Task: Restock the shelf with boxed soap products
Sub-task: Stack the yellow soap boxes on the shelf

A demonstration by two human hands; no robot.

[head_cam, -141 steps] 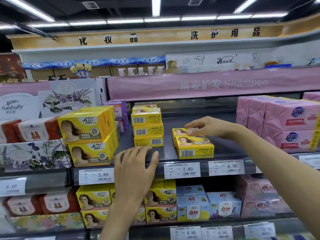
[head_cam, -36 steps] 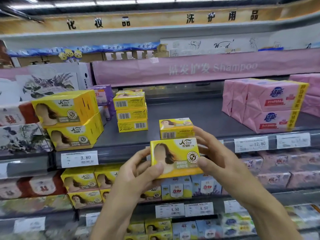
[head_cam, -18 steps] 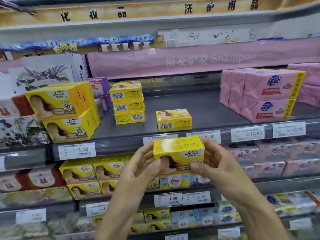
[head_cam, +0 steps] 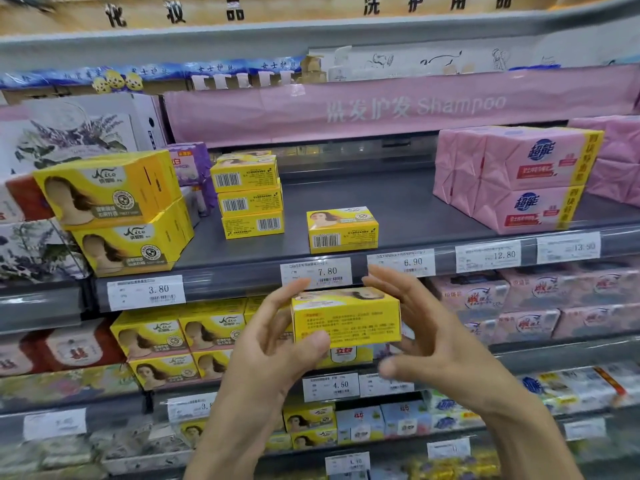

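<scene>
Restocking is judged barely begun: on the shelf at mid-frame a lone box lies beside a stack of three, with room left for more. At lower centre, a yellow soap box is gripped by the left hand; the right hand is spread loosely at its end.

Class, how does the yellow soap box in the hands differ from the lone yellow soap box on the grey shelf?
The held yellow soap box is gripped by the left hand in mid-air; the lone yellow soap box rests on the grey shelf. The held box's front side shows small print; the lone box's shows a barcode. Both carry a printed portrait on top.
</scene>
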